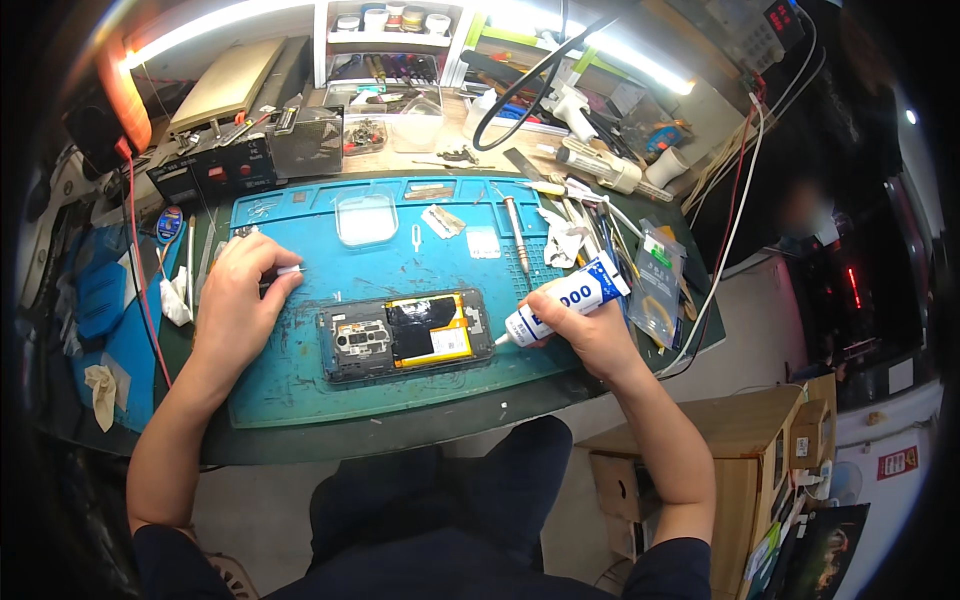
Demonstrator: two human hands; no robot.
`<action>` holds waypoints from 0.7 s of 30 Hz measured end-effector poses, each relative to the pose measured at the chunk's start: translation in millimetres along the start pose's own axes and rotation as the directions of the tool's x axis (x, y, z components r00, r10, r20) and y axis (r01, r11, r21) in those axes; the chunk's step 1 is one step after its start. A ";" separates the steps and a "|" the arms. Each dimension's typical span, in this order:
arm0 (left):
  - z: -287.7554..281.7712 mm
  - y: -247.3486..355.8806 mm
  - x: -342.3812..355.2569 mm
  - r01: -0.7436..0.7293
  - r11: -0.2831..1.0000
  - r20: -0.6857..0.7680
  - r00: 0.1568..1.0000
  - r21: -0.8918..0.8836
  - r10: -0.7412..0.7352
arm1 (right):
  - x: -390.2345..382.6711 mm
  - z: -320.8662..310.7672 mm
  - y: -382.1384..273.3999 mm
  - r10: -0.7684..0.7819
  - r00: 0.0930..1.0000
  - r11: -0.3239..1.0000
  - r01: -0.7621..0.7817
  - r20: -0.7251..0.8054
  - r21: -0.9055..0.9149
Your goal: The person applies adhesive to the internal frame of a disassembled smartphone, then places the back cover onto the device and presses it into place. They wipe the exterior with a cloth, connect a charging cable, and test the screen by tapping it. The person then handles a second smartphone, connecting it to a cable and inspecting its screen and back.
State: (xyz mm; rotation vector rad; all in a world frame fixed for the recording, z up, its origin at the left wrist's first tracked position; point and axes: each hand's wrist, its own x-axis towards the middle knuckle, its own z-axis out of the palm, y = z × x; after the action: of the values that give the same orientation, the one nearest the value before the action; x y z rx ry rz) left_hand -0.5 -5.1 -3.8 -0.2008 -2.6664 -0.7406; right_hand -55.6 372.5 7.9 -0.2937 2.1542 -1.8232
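Note:
My right hand (590, 335) grips a white and blue glue tube (585, 290), tilted so its narrow nozzle points down and left. The nozzle tip sits at or just above the right end of an opened smartphone (360, 342); contact cannot be made out. The phone lies flat, its black-and-yellow battery (449, 344) exposed. Left of the phone, my left hand (240, 285) pinches a small white cap-like piece (290, 269) between thumb and forefinger. Both lie over a blue work mat (300, 395).
Behind the phone are a clear plastic box (366, 218), a SIM-eject pin (417, 238) and a screwdriver (515, 235). Tools and crumpled tissue (565, 238) crowd the right side, beside a plastic pouch (655, 285). A black device (215, 170) stands at the back left. A dark cable (545, 85) hangs overhead.

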 end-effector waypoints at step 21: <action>0.0 3.2 0.3 0.015 1.000 -0.026 1.000 -0.025 -0.016 | -2.7 -1.8 2.5 -0.012 0.999 0.999 0.014 0.045 -0.044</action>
State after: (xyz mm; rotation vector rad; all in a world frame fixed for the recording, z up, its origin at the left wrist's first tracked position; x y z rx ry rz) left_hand -0.1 -2.4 -2.2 -0.1757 -2.6379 -0.7766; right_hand -53.6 375.5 6.0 -0.3559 2.1692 -1.7613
